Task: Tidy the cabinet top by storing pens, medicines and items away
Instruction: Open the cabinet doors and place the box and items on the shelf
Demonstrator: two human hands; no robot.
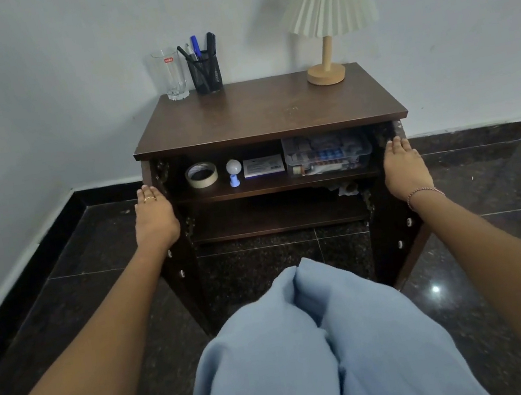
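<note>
The dark wooden cabinet (267,111) stands against the wall with both doors swung open. My left hand (153,215) lies flat on the outside of the left door (182,272), fingers straight. My right hand (405,166) rests the same way on the right door (393,237). The upper shelf holds a masking tape roll (201,174), a white bulb (233,166), a white flat box (263,165) and a clear plastic box of medicines (327,151). A black mesh pen holder (204,72) with several pens stands at the top's back left.
An empty drinking glass (170,74) stands beside the pen holder and a pleated lamp (325,14) at the back right. Something crumpled (347,188) lies on the lower shelf. My knees in blue trousers (311,344) are close before the cabinet on a dark tiled floor.
</note>
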